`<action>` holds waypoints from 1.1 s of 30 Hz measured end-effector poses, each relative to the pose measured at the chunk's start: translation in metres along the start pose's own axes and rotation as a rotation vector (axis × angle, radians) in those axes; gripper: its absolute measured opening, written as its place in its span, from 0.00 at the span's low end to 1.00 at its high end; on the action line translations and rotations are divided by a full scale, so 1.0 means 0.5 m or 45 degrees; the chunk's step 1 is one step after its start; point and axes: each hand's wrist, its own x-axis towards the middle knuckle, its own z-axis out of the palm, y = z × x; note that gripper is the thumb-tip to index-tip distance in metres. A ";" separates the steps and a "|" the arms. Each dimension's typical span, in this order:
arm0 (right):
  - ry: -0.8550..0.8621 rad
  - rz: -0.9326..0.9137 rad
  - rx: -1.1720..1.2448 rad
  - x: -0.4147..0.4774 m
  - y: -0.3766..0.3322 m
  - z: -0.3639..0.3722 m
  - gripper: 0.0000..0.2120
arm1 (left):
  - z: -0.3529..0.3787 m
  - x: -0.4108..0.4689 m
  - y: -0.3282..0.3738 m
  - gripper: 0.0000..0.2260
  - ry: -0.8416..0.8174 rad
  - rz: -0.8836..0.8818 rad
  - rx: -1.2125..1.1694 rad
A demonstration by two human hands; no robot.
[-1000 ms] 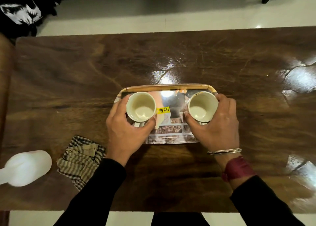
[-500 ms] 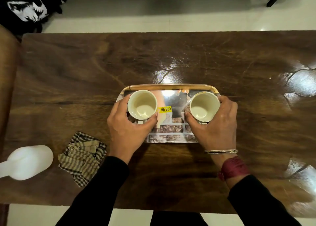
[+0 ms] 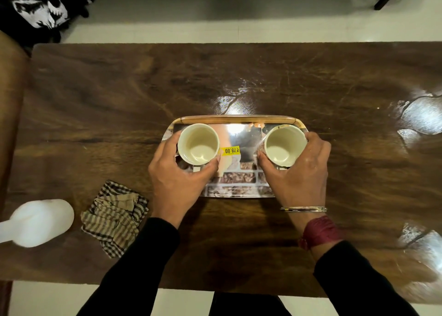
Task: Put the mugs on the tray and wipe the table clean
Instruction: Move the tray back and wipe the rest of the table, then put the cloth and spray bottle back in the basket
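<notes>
Nearest the person, 2 black sleeves are reaching out over the front edge of the wooden table point(image 3: 239, 81), the right wrist wearing a dark red band point(image 3: 320, 232) and thin metal bangles point(image 3: 303, 209). Off to the left side, a crumpled checked cloth point(image 3: 114, 216) is lying on the tabletop, and just left of it a white plastic bottle point(image 3: 38, 222) is lying on its side, partly running out of view. A little farther in, the left hand point(image 3: 177, 179) is curling around the left mug point(image 3: 198, 144), thumb and fingers closed against its sides, while the right hand point(image 3: 299, 172) is wrapping the right mug point(image 3: 284, 146) in the same way, gripping it from the near side. Both mugs are cream inside, looking empty, and are sitting upright on the tray point(image 3: 235, 119), 1 toward each end, with a yellow price sticker point(image 3: 230, 150) showing on the tray between them. The tray is resting near the middle of the table, its far rim wood-coloured. Beyond it, the glossy tabletop is catching bright glare, with more shiny patches along the right side. Past the table's far edge, pale floor is showing, and a black printed garment point(image 3: 35, 12) is lying at the far left.
</notes>
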 end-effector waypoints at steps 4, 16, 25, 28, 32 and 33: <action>-0.005 0.006 0.016 0.000 -0.004 0.004 0.44 | 0.001 0.000 -0.001 0.33 -0.001 0.003 0.023; 0.171 -0.173 0.011 -0.127 0.060 -0.016 0.44 | -0.024 -0.111 -0.092 0.40 0.026 -0.218 -0.167; -0.208 -0.397 -0.049 -0.273 0.118 0.021 0.25 | -0.049 -0.188 -0.154 0.29 0.016 -0.347 -0.066; -0.317 -0.531 0.010 -0.285 0.088 0.049 0.24 | -0.059 -0.180 -0.166 0.25 0.083 -0.330 -0.053; -0.443 -0.678 0.050 -0.303 0.031 0.100 0.21 | -0.083 -0.179 -0.192 0.22 0.188 -0.274 -0.055; -0.472 -0.709 0.047 -0.307 0.015 0.114 0.21 | -0.092 -0.183 -0.203 0.21 0.212 -0.275 -0.056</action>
